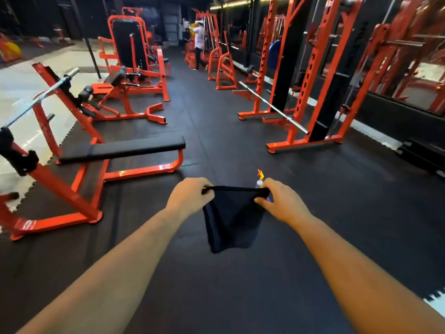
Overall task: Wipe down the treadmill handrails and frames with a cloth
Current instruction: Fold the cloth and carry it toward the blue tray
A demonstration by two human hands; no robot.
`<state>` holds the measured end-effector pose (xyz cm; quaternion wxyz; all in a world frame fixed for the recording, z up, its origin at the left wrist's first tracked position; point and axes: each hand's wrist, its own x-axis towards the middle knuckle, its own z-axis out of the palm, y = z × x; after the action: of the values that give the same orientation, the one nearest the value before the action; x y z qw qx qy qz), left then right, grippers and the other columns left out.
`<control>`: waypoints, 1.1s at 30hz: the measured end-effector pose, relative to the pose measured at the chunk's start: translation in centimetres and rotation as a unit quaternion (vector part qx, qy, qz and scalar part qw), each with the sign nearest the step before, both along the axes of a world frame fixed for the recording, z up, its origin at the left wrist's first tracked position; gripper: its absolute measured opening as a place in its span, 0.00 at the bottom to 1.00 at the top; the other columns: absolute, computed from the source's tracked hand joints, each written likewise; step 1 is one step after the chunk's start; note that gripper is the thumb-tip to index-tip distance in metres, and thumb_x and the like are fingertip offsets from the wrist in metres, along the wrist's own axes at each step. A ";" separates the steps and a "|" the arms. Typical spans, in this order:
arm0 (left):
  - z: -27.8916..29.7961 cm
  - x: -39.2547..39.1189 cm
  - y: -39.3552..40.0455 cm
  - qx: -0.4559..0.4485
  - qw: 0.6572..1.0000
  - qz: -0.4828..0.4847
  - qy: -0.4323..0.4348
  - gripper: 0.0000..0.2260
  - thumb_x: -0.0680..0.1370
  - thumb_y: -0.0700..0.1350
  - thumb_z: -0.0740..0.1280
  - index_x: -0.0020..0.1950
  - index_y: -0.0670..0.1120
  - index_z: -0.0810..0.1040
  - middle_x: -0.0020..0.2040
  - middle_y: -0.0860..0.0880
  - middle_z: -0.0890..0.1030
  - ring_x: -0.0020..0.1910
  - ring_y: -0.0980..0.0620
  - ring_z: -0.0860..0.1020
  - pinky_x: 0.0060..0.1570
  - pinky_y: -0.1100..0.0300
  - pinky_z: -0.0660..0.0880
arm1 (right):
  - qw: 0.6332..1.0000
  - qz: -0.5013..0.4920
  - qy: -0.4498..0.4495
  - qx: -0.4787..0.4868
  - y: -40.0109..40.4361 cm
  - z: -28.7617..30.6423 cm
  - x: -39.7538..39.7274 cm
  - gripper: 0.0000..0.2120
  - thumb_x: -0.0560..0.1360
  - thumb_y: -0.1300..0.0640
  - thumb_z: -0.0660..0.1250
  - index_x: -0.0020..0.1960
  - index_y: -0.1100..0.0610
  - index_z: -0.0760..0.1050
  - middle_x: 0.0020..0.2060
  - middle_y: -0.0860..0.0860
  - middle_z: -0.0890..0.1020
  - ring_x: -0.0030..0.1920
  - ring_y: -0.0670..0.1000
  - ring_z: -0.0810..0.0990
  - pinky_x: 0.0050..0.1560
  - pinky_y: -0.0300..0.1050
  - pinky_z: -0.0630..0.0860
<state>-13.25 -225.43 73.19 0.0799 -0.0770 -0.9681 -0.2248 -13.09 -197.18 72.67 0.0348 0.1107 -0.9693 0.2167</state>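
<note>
Both arms reach forward over the black rubber floor (240, 297), and a dark cloth (232, 220) hangs stretched between them. The left hand (189, 197) pinches its top left corner with curled fingers; the right hand (280, 201) grips the other corner together with a spray bottle (260, 178), whose orange nozzle pokes up behind. Further off, left, stands an orange flat bench (120, 149); right, a squat rack (313, 92) with a barbell (274, 108). At the far end stands a person (199, 43).

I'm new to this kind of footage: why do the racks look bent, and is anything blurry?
Head view: wide-angle lens bows the racks near the edges; the far person and right-hand mirror area are soft; the hands and cloth are fairly sharp; strip lighting glows overhead.
</note>
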 end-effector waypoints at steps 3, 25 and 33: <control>1.2 -4.4 -1.4 0.163 0.986 0.027 -0.017 0.06 0.77 0.50 0.71 0.41 0.51 0.84 0.37 0.58 0.83 0.39 0.57 0.80 0.42 0.58 0.74 | 0.986 -0.022 0.002 -0.164 -1.6 1.4 -3.5 0.14 0.75 0.53 0.76 0.52 0.48 0.70 0.46 0.46 0.81 0.46 0.47 0.81 0.51 0.43 0.79; 0.8 -29.2 10.8 0.558 0.788 -0.040 -0.255 0.11 0.81 0.55 0.68 0.63 0.60 0.77 0.57 0.67 0.81 0.66 0.60 0.73 0.66 0.54 0.68 | 0.663 -0.014 -0.112 -0.740 -0.6 7.5 -31.1 0.11 0.81 0.68 0.60 0.54 0.59 0.79 0.42 0.55 0.86 0.43 0.52 0.85 0.47 0.45 0.83; 2.0 -39.1 12.9 0.595 0.787 -0.064 -0.149 0.10 0.78 0.58 0.69 0.58 0.59 0.85 0.60 0.59 0.85 0.66 0.60 0.78 0.70 0.55 0.69 | 0.664 -0.011 -0.101 -0.741 2.2 8.5 -39.5 0.10 0.81 0.66 0.62 0.57 0.60 0.79 0.45 0.58 0.86 0.44 0.54 0.85 0.50 0.47 0.83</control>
<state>-52.38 -212.55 75.15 -0.0496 -0.0418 -0.6354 -0.7694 -52.63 -195.02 81.19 0.0101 0.0148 -0.4880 0.8727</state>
